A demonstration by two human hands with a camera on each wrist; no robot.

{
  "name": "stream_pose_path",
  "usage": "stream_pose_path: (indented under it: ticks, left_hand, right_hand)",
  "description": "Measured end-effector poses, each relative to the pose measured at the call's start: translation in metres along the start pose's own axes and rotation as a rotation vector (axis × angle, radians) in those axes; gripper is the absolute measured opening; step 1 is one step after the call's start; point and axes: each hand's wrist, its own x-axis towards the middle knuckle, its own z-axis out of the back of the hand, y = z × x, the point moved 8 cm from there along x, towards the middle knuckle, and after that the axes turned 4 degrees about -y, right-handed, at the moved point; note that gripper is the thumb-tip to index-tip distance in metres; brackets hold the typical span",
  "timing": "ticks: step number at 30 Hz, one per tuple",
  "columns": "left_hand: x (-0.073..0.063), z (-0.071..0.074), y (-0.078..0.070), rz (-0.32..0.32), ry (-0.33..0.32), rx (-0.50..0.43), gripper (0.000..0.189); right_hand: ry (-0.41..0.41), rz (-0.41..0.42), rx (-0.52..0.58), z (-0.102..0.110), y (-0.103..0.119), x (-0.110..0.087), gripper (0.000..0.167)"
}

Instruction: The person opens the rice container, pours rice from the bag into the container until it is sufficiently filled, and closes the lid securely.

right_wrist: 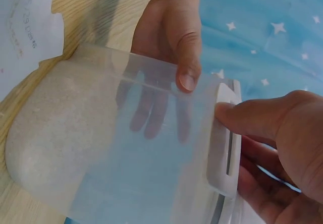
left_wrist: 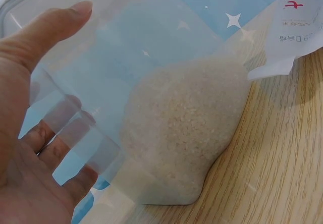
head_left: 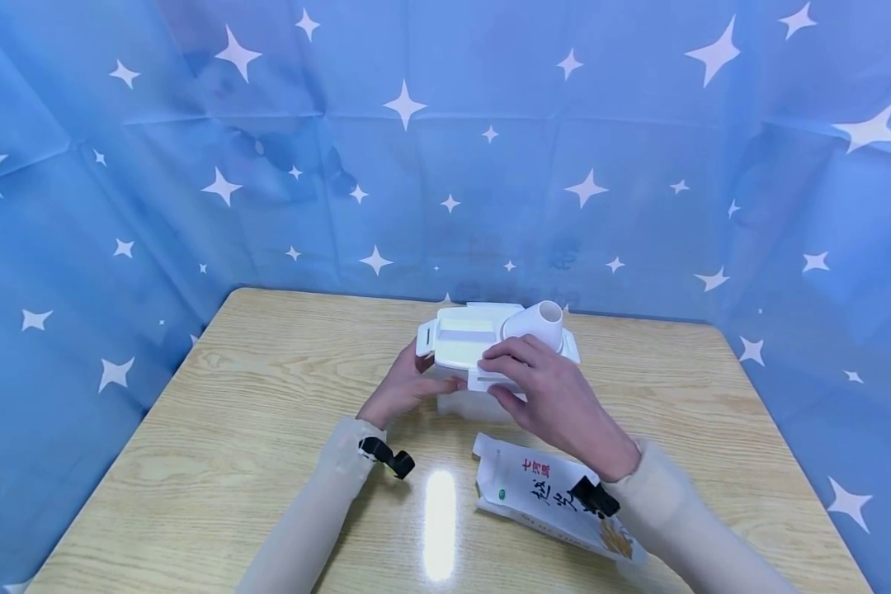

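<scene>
A translucent plastic storage container stands on the table with white rice in its lower part. Its white lid is on top, with side latches and a white cup-shaped piece at the right. My left hand holds the container at its left side, thumb on the near wall and fingers across the corner, visible through the plastic. With my right hand I pinch the near latch, thumb on its face and fingers over the lid's edge.
A white printed rice bag lies flattened on the wooden table in front of the container, partly under my right forearm. A blue star-patterned cloth hangs behind the table and along both sides.
</scene>
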Motion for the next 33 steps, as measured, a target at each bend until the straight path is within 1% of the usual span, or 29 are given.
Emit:
stream_pose_path:
  ticks: [7,16,23,30,33]
  left_hand:
    - [-0.0012,0.0006,0.0017,0.021,-0.012,0.049,0.08]
    - [-0.0025,0.0026,0.0018,0.02,-0.026,0.048,0.082]
    - [-0.0014,0.0006,0.0009,0.019,-0.017,0.028,0.08]
    - [-0.002,-0.0001,0.0005,0.032,-0.024,0.055,0.079]
    - [-0.0021,-0.0007,0.0005,0.039,-0.027,0.05,0.079]
  right_hand:
    - [-0.033,0.021,-0.007,-0.0009,-0.0008,0.0021,0.03]
    - [-0.069,0.051,-0.002,-0.0011,0.0012,0.0064,0.026]
    - [-0.078,0.042,0.007,-0.0013,0.0,0.006,0.025]
    - [-0.111,0.07,0.026,-0.0027,-0.0011,0.0045,0.024]
    - [-0.122,0.08,0.024,-0.0034,-0.0019,0.0039,0.023]
